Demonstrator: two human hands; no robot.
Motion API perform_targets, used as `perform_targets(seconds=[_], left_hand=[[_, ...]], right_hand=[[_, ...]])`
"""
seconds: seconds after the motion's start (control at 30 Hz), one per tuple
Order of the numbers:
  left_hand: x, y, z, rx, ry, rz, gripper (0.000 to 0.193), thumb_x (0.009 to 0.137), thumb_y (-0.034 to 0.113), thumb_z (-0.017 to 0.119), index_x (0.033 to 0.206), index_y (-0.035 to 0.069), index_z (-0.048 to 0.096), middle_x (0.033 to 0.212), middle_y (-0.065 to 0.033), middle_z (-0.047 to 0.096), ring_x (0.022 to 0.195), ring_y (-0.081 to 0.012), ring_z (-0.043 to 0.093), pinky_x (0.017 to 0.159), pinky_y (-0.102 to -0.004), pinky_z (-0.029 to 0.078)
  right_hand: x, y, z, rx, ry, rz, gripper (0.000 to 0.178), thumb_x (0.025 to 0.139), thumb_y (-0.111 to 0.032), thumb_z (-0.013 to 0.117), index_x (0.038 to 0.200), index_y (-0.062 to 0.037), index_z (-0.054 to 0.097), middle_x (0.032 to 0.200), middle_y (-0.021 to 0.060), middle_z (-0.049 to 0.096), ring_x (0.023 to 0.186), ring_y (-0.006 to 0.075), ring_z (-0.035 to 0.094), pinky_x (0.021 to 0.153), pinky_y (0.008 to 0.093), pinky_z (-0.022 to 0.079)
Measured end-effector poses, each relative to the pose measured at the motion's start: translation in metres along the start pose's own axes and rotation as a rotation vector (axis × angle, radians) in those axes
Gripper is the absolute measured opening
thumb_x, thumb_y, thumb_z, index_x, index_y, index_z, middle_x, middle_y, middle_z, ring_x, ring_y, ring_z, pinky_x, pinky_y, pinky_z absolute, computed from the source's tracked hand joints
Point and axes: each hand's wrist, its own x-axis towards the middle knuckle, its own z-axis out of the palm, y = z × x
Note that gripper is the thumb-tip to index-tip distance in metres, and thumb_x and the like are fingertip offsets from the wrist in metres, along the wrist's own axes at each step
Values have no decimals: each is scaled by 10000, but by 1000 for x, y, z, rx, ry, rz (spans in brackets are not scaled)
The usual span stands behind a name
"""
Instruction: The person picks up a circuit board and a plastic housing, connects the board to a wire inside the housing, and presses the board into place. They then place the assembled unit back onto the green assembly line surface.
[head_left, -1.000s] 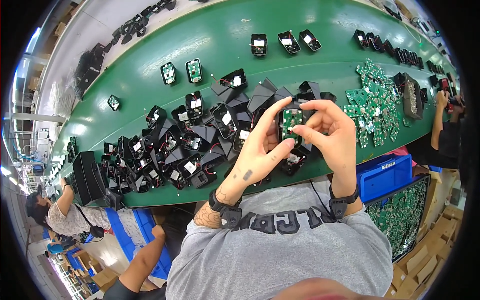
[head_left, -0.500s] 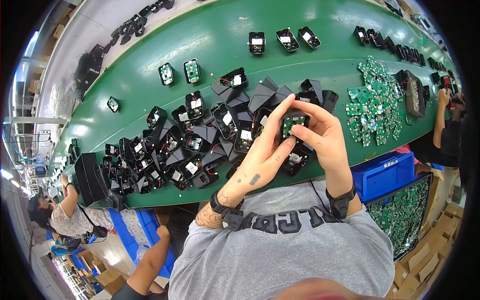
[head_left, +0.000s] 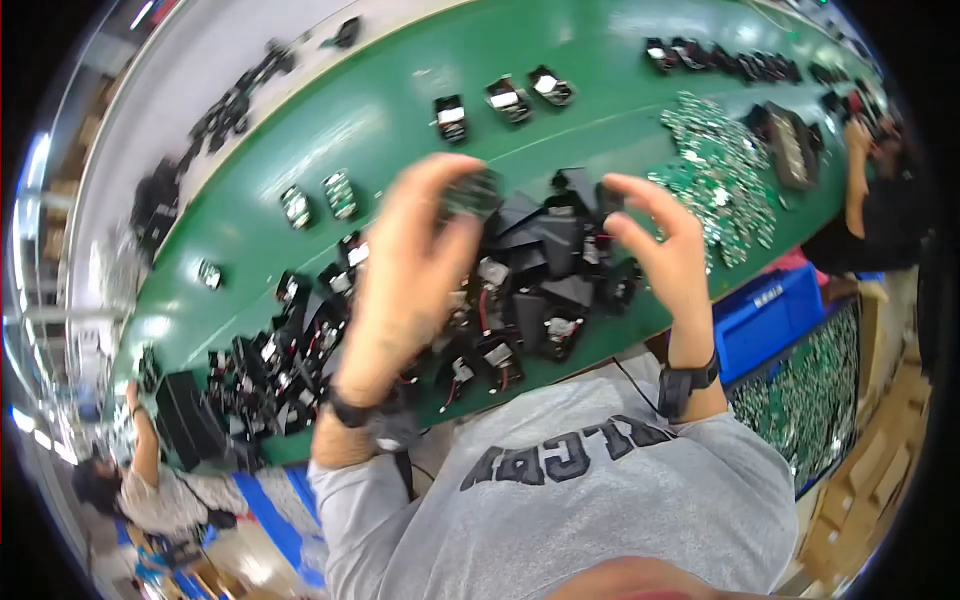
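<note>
My left hand (head_left: 410,245) has its fingers closed round a small black housing with a green circuit board in it (head_left: 472,195); both are smeared by motion. It is raised over the left part of a heap of black plastic housings (head_left: 525,255), many with wires and white parts inside. My right hand (head_left: 665,235) hovers at the right end of the heap, its thumb and forefinger spread. Close to those fingertips is a dark housing (head_left: 607,200); I see no grip on it. Beyond the right hand lies a pile of loose green circuit boards (head_left: 725,185).
On the green table (head_left: 390,110), several housings stand apart at the back, some with boards. A blue bin (head_left: 765,320) and a tray of boards (head_left: 810,400) sit at my right. Co-workers are at the far left (head_left: 150,470) and far right (head_left: 880,190).
My hands have parted. The left has carried the housing with the board leftward; the right has let go of it and opened. The whole view has shifted too.
</note>
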Motion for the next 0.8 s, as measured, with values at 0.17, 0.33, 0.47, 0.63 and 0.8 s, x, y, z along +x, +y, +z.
perform_targets(seconds=[0.17, 0.33, 0.47, 0.63, 0.8], left_hand=[[72, -94, -55, 194, 10, -263, 464, 765, 139, 658, 1198, 94, 496, 831, -143, 667, 750, -238, 653, 699, -355, 495], [100, -197, -33, 742, -74, -219, 446, 756, 159, 628, 1168, 35, 511, 895, -245, 647, 892, -401, 628, 794, -456, 492], [110, -191, -16, 1098, 3, 22, 395, 686, 105, 595, 1064, -8, 580, 984, -240, 632, 1011, -389, 573, 871, -480, 461], [139, -174, 9, 912, 12, -13, 359, 850, 338, 585, 876, -16, 643, 850, -227, 668, 814, -404, 641, 755, -471, 507], [149, -186, 23, 376, -32, -28, 386, 818, 286, 634, 1131, 61, 608, 1008, -209, 654, 970, -371, 619, 851, -424, 494]], right_hand=[[-7, 60, -72, -549, 274, 260, 285, 774, -227, 721, 995, -49, 704, 1015, 107, 667, 900, 246, 600, 833, 341, 451], [-15, 70, -46, -940, 364, 264, 386, 712, -364, 760, 997, -112, 694, 1228, 128, 540, 1199, 328, 434, 988, 425, 380], [-12, 82, -40, -986, 392, 255, 419, 711, -353, 767, 1052, -137, 656, 1328, 135, 470, 1312, 378, 324, 1020, 536, 326], [-11, 76, -39, -935, 364, 51, 328, 724, -252, 763, 998, -109, 657, 1299, 103, 504, 1320, 397, 290, 1037, 517, 305], [-10, 59, -38, -272, 230, 307, 204, 748, -77, 713, 923, -29, 619, 954, 96, 638, 958, 237, 591, 816, 325, 463]])
